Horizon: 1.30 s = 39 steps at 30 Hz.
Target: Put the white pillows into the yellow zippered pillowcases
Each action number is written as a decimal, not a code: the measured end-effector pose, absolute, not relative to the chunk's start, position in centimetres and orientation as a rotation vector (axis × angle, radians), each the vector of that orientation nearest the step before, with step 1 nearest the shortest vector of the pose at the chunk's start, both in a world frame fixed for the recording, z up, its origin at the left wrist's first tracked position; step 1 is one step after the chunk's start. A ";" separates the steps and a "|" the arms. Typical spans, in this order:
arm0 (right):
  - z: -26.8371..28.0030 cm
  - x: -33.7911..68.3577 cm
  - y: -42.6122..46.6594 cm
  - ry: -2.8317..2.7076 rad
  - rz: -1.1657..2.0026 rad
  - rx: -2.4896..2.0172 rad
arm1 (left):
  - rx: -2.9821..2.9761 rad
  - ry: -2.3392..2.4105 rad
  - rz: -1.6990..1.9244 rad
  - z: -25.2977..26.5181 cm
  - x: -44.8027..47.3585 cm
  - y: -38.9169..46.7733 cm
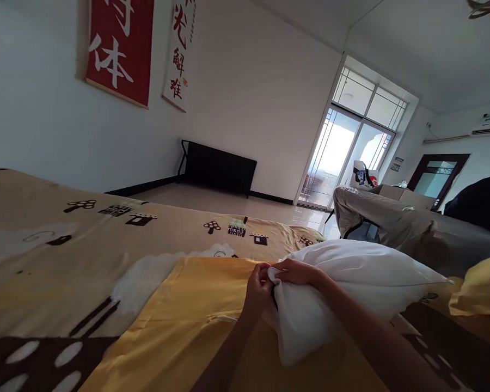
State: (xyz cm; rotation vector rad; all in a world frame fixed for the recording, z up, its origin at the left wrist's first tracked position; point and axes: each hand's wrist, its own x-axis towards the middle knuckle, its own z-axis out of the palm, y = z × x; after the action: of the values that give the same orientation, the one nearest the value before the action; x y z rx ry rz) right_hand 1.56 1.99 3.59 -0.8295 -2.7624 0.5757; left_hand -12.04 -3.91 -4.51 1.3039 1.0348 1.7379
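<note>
A plump white pillow [367, 275] lies tilted over a flat yellow cloth [188, 294], which looks like a pillowcase. My right hand [297, 271] is closed over the near-left edge of the pillow, bunching its fabric. Right beside it, my left hand [259, 286] pinches the same gathered edge, its fingertips meeting those of my right hand. A small dark strip shows under the bunched white fabric; what it is I cannot make out. Below both hands, a slit or fold with a pale edge runs across the yellow cloth.
The bed is covered by a beige blanket [106, 228] with sheep and mushroom prints. At the right edge sits another yellow pillow [482, 286]. Beyond stand a plastic-covered piece of furniture [387, 215] with boxes on it and a black folded frame [220, 166] against the wall.
</note>
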 end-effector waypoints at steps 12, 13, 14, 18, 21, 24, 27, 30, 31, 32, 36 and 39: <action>7.4 8.0 -2.6 -2.271 0.271 -0.982 | 1.656 1.191 1.715 1.6 -11.1 -8.6; 8.4 8.9 -3.1 -2.209 0.239 -0.989 | 1.732 1.177 1.578 1.9 -11.2 -8.9; 9.3 9.8 -3.6 -2.167 0.218 -0.987 | 1.809 1.154 1.422 2.1 -11.2 -9.1; 11.5 12.5 -5.8 -2.074 0.122 -0.976 | 1.923 1.080 1.116 1.9 -10.1 -9.8; 11.6 13.3 -7.3 -2.013 0.049 -0.991 | 1.954 1.056 1.086 1.7 -8.5 -10.9; 10.9 13.3 -8.3 -1.962 -0.010 -1.011 | 2.052 1.178 1.159 2.3 -7.2 -12.5; 10.4 12.9 -8.7 -1.987 0.001 -1.010 | 2.112 1.211 1.314 3.0 -6.7 -14.0; 10.1 12.5 -8.7 -2.026 0.036 -0.993 | 2.106 1.115 1.323 3.2 -6.5 -14.7; 10.0 12.4 -8.6 -2.030 0.041 -0.992 | 2.093 1.111 1.300 3.2 -6.5 -14.7; 10.0 12.4 -8.6 -2.030 0.042 -0.992 | 2.081 1.124 1.275 3.0 -6.5 -14.7; 9.4 12.2 -8.4 -2.029 0.058 -0.978 | 2.055 1.254 1.186 2.5 -6.5 -14.0; 9.0 12.0 -8.5 -2.031 0.088 -0.958 | 2.051 1.306 1.152 2.2 -6.4 -13.6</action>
State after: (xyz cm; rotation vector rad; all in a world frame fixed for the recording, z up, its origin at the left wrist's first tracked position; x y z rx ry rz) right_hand 11.97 -8.48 9.01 -0.9582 -2.0308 0.0878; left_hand -6.38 -13.57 2.16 2.0510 1.3063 1.1521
